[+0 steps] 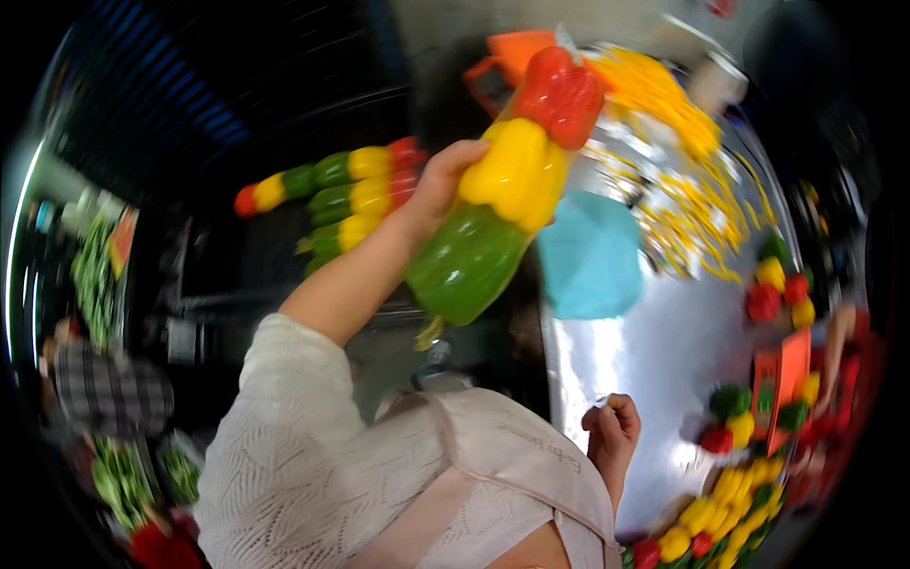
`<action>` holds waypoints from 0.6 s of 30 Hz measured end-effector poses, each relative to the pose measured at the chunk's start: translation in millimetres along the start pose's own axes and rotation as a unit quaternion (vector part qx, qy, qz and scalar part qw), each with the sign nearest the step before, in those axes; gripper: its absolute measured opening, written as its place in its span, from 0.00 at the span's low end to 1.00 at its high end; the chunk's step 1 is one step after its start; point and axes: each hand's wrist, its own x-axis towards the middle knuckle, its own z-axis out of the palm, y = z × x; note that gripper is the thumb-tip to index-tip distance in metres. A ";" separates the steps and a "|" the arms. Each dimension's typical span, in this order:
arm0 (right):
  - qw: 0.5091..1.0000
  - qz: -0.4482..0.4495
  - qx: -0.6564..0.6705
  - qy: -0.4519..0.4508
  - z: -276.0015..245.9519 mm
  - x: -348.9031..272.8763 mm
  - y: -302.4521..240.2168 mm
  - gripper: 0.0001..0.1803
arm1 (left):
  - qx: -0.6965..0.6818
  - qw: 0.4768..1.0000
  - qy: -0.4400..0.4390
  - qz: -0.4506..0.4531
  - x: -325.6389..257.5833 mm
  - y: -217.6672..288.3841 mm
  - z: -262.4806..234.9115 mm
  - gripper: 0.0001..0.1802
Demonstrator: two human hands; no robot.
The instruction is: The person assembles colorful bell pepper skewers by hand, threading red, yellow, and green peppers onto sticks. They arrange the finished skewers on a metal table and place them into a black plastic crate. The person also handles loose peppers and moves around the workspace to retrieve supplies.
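Item: netted pack of three peppers (507,204), red at the far end, yellow in the middle, green nearest. Held aloft, tilted, above the gap left of the steel table (654,351).

Left hand (441,185): fingers wrapped around the yellow middle of the pack, carrying its whole weight.

Right hand (614,431): low at the near edge of the table, fingers curled in, narrow, holding nothing visible.

Also present: three like packs (346,199) stacked in a dark crate at far left; a blue cloth (592,256) on the table; loose yellow netting (678,142) at the far right; loose peppers (782,289) and more packs (730,498) along the right and near-right edge.

Handling note (judgement): a grip at the middle balances the pack; supporting the heavy green end would keep the net from sagging or slipping.
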 end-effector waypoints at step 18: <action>0.981 0.081 -0.045 -0.168 204.3 72.6 51.3 0.05 | -0.085 0.739 0.640 0.190 -292.5 134.3 -265.1 0.31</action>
